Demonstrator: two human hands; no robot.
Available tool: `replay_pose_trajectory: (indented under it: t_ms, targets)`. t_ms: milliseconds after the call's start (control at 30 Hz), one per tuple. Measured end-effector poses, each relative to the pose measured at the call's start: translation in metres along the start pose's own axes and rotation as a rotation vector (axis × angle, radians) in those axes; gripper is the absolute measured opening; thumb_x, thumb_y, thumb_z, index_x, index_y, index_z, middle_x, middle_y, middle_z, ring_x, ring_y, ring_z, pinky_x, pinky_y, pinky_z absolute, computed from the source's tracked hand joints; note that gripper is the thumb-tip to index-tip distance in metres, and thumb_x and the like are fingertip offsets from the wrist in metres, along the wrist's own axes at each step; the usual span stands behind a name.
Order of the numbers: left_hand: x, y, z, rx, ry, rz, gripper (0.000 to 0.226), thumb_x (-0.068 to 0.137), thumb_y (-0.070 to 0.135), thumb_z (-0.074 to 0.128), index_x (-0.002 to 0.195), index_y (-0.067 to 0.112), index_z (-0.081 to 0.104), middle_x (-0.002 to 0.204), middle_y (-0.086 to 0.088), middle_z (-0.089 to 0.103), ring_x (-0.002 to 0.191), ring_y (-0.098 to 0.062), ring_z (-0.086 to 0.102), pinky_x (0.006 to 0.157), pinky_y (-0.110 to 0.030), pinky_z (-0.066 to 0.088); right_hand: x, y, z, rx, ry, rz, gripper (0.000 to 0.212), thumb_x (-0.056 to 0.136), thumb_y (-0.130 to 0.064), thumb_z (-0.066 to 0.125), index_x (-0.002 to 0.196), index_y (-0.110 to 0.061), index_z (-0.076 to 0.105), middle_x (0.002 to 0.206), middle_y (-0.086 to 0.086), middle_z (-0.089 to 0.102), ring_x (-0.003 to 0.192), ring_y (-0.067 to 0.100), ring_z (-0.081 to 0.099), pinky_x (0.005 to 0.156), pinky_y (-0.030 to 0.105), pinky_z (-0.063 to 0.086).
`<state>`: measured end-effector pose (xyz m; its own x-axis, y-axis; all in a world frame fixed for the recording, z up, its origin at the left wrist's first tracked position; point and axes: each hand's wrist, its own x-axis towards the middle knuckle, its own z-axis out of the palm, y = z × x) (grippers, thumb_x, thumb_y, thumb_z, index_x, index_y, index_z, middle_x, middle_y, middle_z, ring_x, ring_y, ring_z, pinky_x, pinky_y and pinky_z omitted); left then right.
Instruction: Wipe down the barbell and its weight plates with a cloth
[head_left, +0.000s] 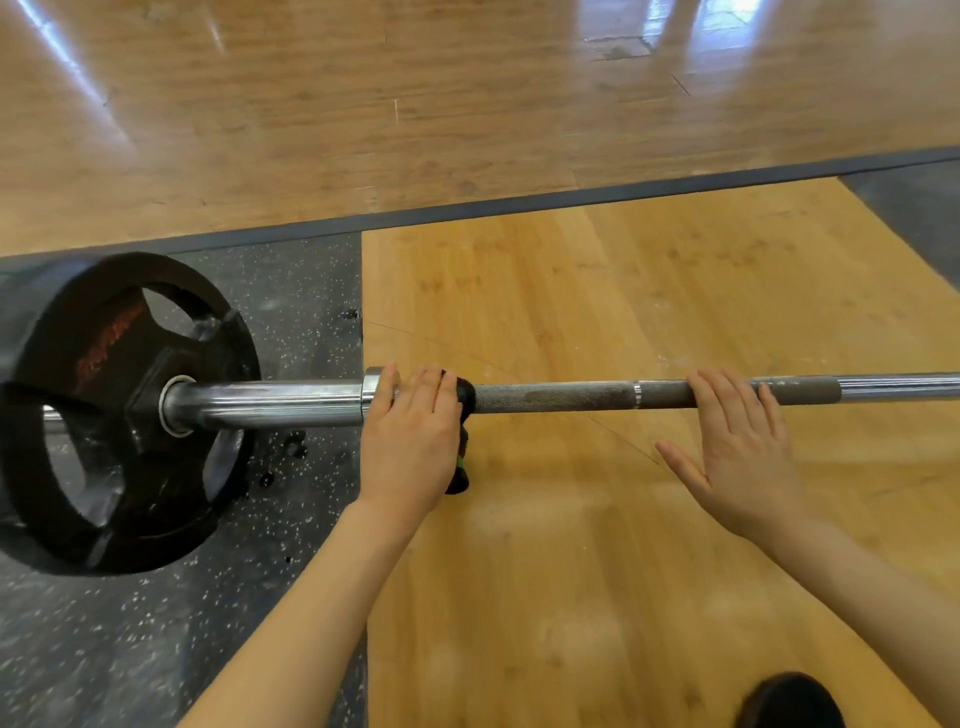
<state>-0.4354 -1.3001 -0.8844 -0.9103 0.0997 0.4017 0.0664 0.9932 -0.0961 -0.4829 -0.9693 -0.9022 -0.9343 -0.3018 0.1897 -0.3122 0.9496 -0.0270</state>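
Head view, single entry. Steel barbell (561, 397) with knurled grey shaft, lying left to right across a pale wooden lifting platform (597, 571); its smooth chrome sleeve runs left over speckled black rubber flooring (291, 291). Black rubber-coated weight plate (119, 410) with cut-out grip holes, mounted at the left end of the sleeve, standing on the rubber. Left hand (410, 441), fingers laid over the shaft just right of the sleeve collar, pressing a small black cloth with a green tag (460, 457) around the bar; cloth shows only at the fingertips and below the palm. Right hand (737, 452), farther right on the shaft, fingers straight and spread, resting on top of the bar, thumb held off toward the near side; it holds nothing. Dark shoe toe (789, 701), near right corner. Step judged in hand: wiping the shaft at its inner left end, right hand steadying. Next move likely calls for sliding the cloth along the knurling or out over the sleeve toward the plate, keeping the bar from rolling.
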Motion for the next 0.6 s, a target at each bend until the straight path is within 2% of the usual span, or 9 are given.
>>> replay_pose_trajectory:
  t_ms: [67, 133, 367, 467, 600]
  targets:
    - [-0.01, -0.005, -0.009, 0.059, -0.053, -0.007, 0.038, 0.098, 0.017, 0.04, 0.125, 0.0, 0.061, 0.127, -0.017, 0.062, 0.118, -0.031, 0.059, 0.117, -0.053, 0.02, -0.009, -0.001, 0.0, 0.003, 0.007, 0.008, 0.079, 0.095, -0.064, 0.022, 0.149, -0.008, 0.029, 0.151, 0.011, 0.036, 0.144, 0.029, 0.027, 0.119, 0.049, 0.015]
    - [-0.019, -0.002, -0.017, 0.088, -0.102, -0.019, 0.044, 0.098, 0.021, 0.033, 0.128, 0.001, 0.058, 0.131, -0.018, 0.059, 0.123, -0.032, 0.055, 0.117, -0.053, 0.018, -0.017, -0.002, 0.001, 0.011, 0.016, 0.015, 0.078, 0.095, -0.064, 0.023, 0.149, -0.007, 0.03, 0.151, 0.011, 0.035, 0.145, 0.028, 0.026, 0.119, 0.049, 0.014]
    - [-0.031, 0.039, -0.028, -0.062, -0.147, -0.121, 0.044, 0.094, 0.023, 0.059, 0.126, -0.007, 0.057, 0.128, -0.025, 0.059, 0.124, -0.038, 0.053, 0.113, -0.051, 0.032, -0.045, -0.01, -0.001, 0.008, 0.031, 0.028, 0.078, 0.094, -0.059, 0.03, 0.149, -0.004, 0.028, 0.154, 0.014, 0.031, 0.147, 0.03, 0.021, 0.12, 0.05, 0.013]
    - [-0.028, 0.056, -0.028, -0.124, -0.146, -0.12, 0.043, 0.097, 0.025, 0.048, 0.125, -0.006, 0.058, 0.125, -0.022, 0.061, 0.122, -0.037, 0.055, 0.113, -0.05, 0.032, -0.054, -0.013, -0.002, 0.01, 0.052, 0.04, 0.075, 0.095, -0.056, 0.03, 0.147, -0.002, 0.032, 0.15, 0.017, 0.036, 0.144, 0.033, 0.025, 0.118, 0.053, 0.017]
    - [-0.025, 0.078, -0.026, -0.178, -0.179, -0.08, 0.056, 0.098, 0.038, 0.035, 0.127, -0.004, 0.058, 0.122, -0.019, 0.063, 0.122, -0.034, 0.055, 0.114, -0.05, 0.031, -0.06, -0.013, -0.004, -0.01, 0.062, 0.008, 0.075, 0.095, -0.054, 0.031, 0.148, 0.0, 0.031, 0.152, 0.017, 0.034, 0.145, 0.031, 0.024, 0.117, 0.053, 0.02]
